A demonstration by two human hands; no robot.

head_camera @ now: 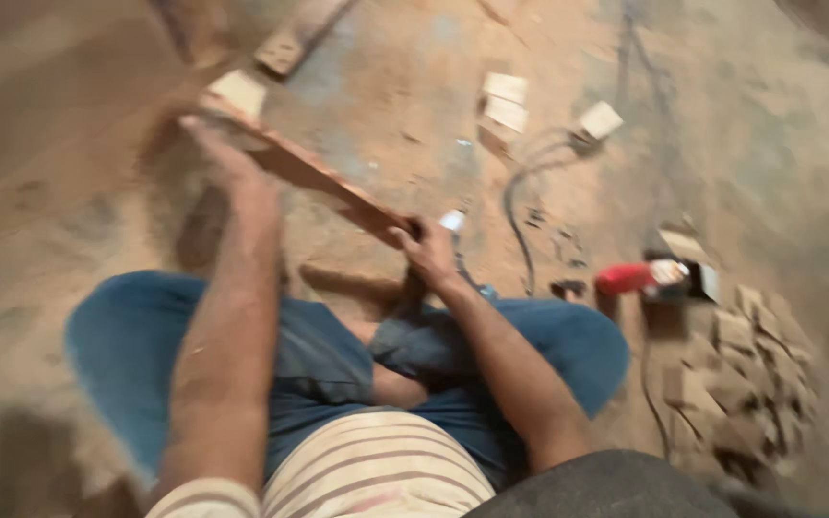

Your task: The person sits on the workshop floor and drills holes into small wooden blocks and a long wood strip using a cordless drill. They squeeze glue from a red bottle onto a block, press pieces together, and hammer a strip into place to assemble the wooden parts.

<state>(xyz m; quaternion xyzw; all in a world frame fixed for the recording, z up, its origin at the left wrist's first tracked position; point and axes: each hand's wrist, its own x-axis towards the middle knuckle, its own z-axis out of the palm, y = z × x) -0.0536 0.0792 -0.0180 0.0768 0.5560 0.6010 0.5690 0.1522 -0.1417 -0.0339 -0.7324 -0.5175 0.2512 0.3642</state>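
Observation:
I sit on a dusty floor with my legs in blue trousers spread out. A long brown wooden strip (314, 175) runs from upper left to centre, held off the floor. My left hand (232, 163) rests on its far end, fingers over the top. My right hand (426, 251) grips the near end, close to a small light-coloured object (452, 221) that I cannot make out. The picture is blurred by motion.
A red power tool (643, 278) with a black cable (520, 211) lies at the right, next to a heap of small wooden blocks (746, 369). Pale wood offcuts (506, 104) lie further off. A flat board (295, 38) lies at the top.

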